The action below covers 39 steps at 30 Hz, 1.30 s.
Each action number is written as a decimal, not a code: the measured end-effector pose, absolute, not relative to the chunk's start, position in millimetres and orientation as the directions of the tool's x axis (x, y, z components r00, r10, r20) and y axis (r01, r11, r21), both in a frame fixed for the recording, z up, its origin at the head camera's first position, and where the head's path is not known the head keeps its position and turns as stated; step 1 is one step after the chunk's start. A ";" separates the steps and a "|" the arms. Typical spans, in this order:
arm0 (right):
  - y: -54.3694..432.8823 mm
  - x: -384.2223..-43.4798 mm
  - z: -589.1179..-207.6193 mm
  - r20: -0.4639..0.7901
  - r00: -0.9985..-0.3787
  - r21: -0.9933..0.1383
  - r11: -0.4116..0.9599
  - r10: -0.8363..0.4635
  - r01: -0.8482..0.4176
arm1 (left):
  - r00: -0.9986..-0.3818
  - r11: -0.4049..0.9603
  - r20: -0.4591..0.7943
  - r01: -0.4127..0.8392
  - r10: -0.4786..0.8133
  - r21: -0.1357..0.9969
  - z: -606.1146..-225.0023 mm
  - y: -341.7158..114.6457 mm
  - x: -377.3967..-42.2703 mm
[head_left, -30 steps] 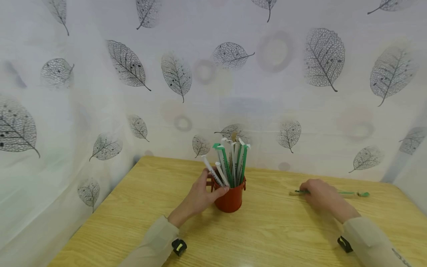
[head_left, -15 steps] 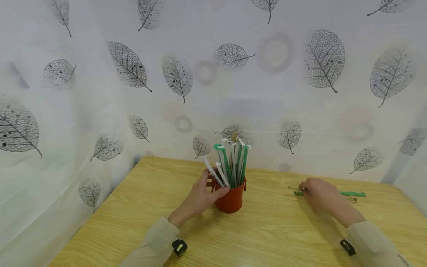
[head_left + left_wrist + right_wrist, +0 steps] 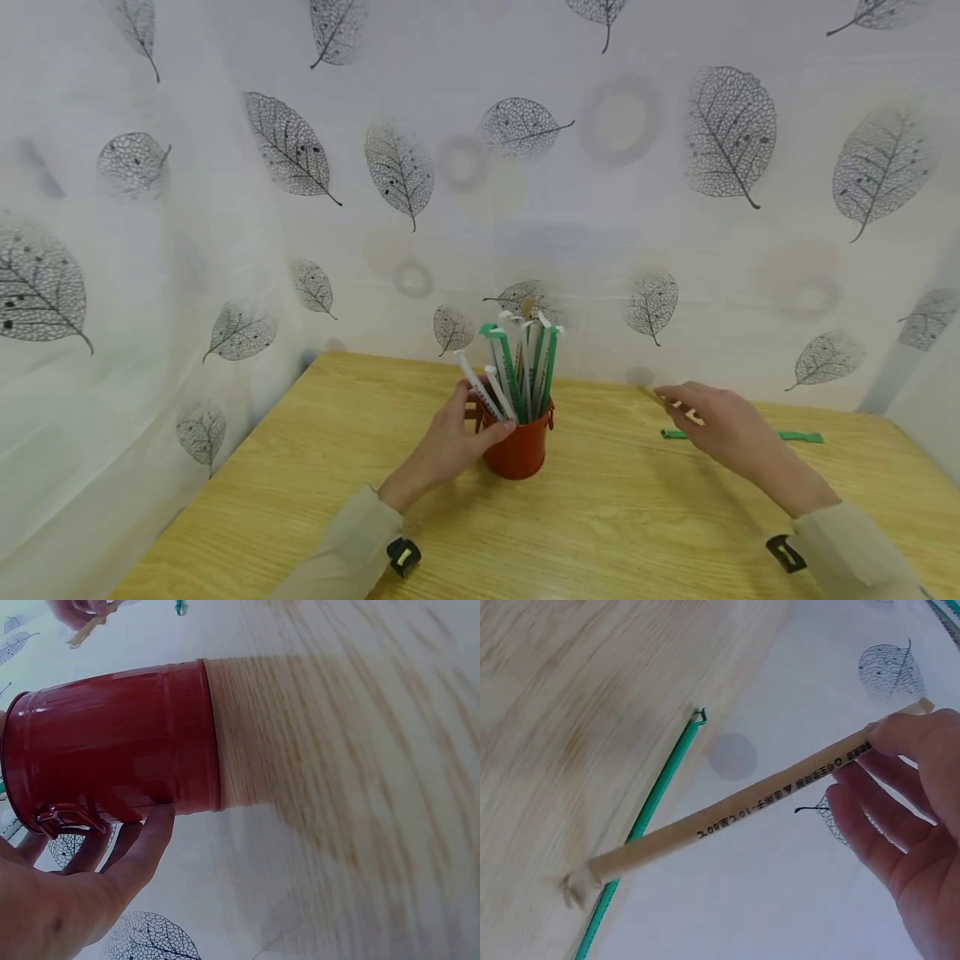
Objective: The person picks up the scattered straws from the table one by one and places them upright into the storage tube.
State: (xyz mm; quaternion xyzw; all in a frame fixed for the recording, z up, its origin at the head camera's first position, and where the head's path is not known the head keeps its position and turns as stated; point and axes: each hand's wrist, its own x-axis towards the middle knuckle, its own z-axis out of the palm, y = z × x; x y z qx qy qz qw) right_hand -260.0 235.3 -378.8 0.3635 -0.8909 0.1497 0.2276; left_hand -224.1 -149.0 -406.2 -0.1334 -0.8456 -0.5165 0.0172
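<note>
My left hand (image 3: 442, 446) grips the left side of a small red metal bucket (image 3: 516, 454), thumb near the rim. In the left wrist view the bucket (image 3: 112, 742) has a handle loop, and fingers (image 3: 142, 851) curl against its wall. Several paper-wrapped straws (image 3: 510, 367), white and green, lean upright inside it. Off to the right, my right hand (image 3: 727, 425) pinches one end of a brown paper-wrapped straw (image 3: 727, 802) with printed text, raised over the table. Beneath it a green-wrapped straw (image 3: 801, 437) lies on the tabletop, partly hidden by the hand in the head view.
The wood-grain table (image 3: 600, 525) ends at a white curtain (image 3: 600, 242) printed with leaves, which hangs along the back and left side. A black wrist strap piece (image 3: 403, 556) shows by the left sleeve, another (image 3: 786, 553) by the right.
My right hand has picked up the brown straw from beside the green one and raised it toward the back. The green straw stays on the table. My left hand and the bucket hold still.
</note>
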 end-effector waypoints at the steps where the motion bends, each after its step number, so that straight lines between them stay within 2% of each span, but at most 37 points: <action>1: 234.1 -259.2 -378.4 0.551 -0.598 -0.098 0.667 -0.582 -0.739 | -0.964 0.431 0.166 0.242 0.207 0.869 -406.2 -149.0 -224.0; 5: 228.9 -256.1 -375.3 0.629 -0.530 -0.131 0.595 -0.569 -0.793 | -0.964 0.431 0.166 0.242 0.207 0.869 -406.5 -148.8 -223.7; 12: 222.0 -252.3 -366.9 0.684 -0.522 -0.150 0.602 -0.510 -0.784 | -0.963 0.433 0.169 0.246 0.209 0.867 -407.2 -148.6 -224.0; 19: 216.4 -252.7 -359.7 0.749 -0.469 -0.156 0.562 -0.469 -0.812 | -0.963 0.431 0.169 0.247 0.212 0.868 -407.2 -148.2 -224.0; 30: 201.5 -252.5 -343.3 0.803 -0.497 -0.268 0.544 -0.330 -0.795 | -0.964 0.429 0.163 0.240 0.208 0.871 -407.7 -148.3 -223.7; 39: 183.7 -259.9 -322.5 0.841 -0.458 -0.280 0.491 -0.288 -0.825 | -0.968 0.434 0.156 0.229 0.197 0.871 -407.1 -149.3 -223.9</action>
